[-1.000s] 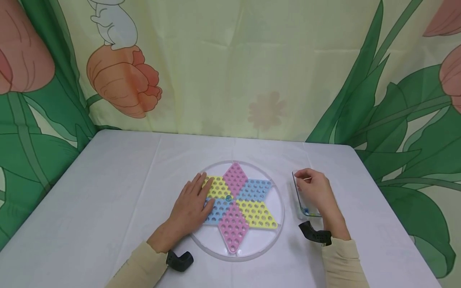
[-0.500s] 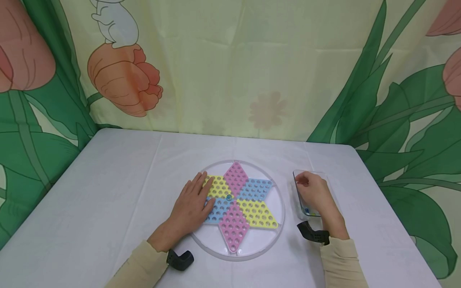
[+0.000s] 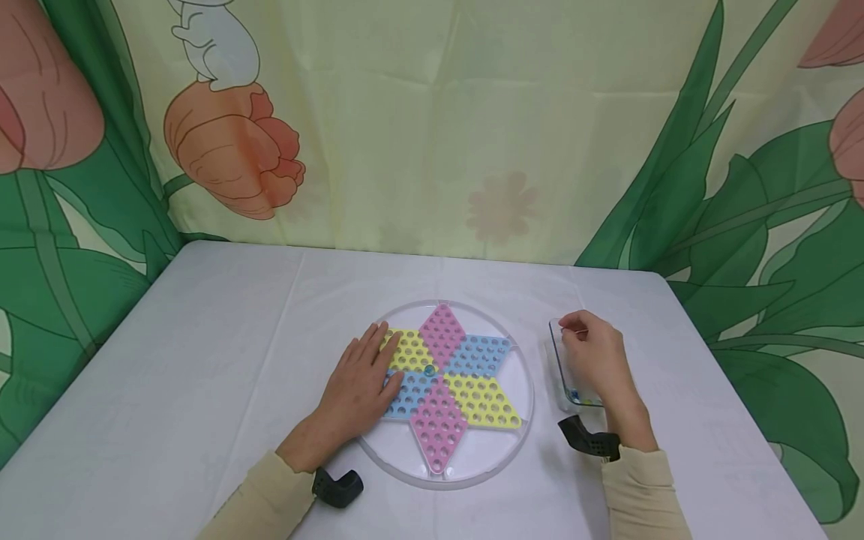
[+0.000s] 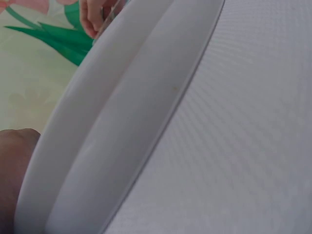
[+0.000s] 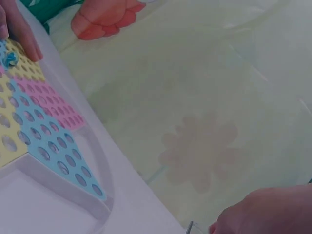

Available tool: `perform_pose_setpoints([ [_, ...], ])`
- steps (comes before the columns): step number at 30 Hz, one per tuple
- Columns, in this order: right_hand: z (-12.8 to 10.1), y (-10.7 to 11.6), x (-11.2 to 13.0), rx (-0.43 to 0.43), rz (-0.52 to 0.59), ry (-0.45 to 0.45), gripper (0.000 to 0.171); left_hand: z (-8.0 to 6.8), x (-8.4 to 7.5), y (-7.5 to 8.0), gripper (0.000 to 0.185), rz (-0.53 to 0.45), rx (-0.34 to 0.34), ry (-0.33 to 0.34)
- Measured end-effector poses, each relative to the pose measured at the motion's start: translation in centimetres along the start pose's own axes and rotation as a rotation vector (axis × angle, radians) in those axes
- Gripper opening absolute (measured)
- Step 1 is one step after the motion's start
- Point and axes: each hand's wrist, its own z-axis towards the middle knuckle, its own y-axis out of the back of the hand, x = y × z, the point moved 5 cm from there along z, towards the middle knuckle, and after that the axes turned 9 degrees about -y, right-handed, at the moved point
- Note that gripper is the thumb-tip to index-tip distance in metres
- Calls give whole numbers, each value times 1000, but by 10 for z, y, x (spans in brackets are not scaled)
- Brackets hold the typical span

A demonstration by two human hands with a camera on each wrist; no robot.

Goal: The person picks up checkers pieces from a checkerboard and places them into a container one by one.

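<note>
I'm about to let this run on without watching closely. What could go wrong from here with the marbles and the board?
1. The right hand is curled over the clear box near the table's right side; a knock could tip it and spill the marbles inside.
2. One marble sits at the centre of the star board; a nudge from the left hand, lying flat on the board, might dislodge it.
</note>
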Motion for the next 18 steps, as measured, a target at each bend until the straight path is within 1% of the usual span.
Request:
perform_pose_setpoints([
  [5,-2,7,7,-93,64,62,26,0,0,0,61,-6,-3,0],
  [9,-5,10,12,-148,100,98,25,0,0,0,61,-12,-7,-1],
  [13,-8,12,19,-174,147,118,25,0,0,0,61,-13,-9,-3],
  [18,-12,9,27,-178,185,160,25,0,1,-1,61,-16,-7,0],
])
